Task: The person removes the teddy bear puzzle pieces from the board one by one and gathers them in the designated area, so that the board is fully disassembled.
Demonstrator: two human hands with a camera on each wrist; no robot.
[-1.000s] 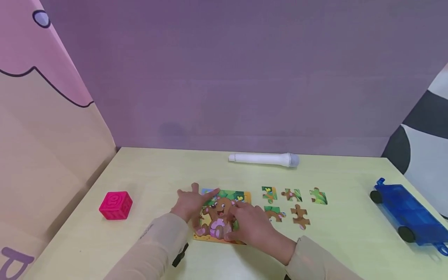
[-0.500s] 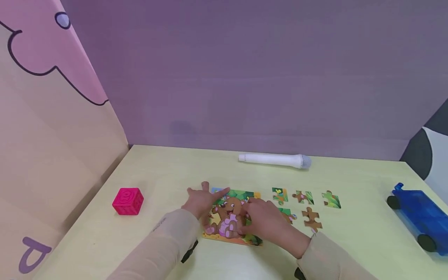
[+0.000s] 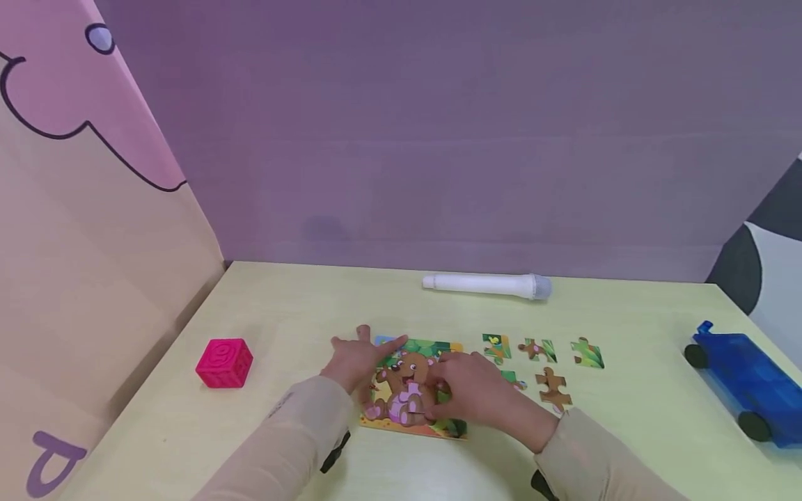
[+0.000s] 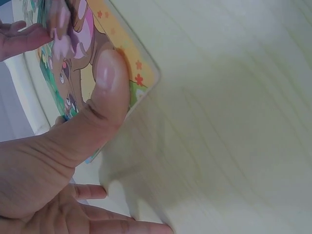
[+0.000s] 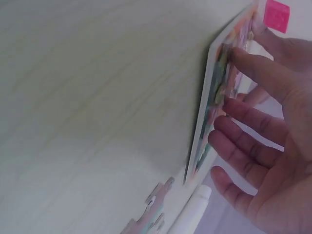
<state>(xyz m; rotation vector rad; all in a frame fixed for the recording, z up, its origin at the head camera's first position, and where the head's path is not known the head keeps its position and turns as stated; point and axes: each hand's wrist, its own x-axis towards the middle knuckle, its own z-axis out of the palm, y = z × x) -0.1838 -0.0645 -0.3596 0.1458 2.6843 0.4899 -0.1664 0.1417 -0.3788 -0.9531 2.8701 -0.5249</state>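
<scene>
A jigsaw puzzle board (image 3: pixel 413 430) with a brown bear picture lies on the pale table in the head view. My left hand (image 3: pixel 354 360) is spread at its left side, with the thumb (image 4: pixel 109 80) lying straight on the border in the left wrist view. The other left fingers reach past the edge onto the table. Over the board's right half, my right hand (image 3: pixel 473 386) pinches a puzzle piece (image 4: pixel 59 31) between thumb and index finger; it looks blurred in the left wrist view. The remaining right fingers are loosely bent, and this hand covers part of the picture.
Several loose puzzle pieces (image 3: pixel 554 388) lie to the right of the board, one partly behind my right hand. A white toy microphone (image 3: pixel 482 284) lies behind them. A pink block (image 3: pixel 224 363) sits on the left, a blue wheeled toy cart (image 3: pixel 748 383) on the right. A purple wall (image 3: pixel 464 139) stands behind.
The head view has shifted a little. My right hand has moved slightly up and right over the board, uncovering its lower right corner and hiding more of one loose piece. My left hand stays put.
</scene>
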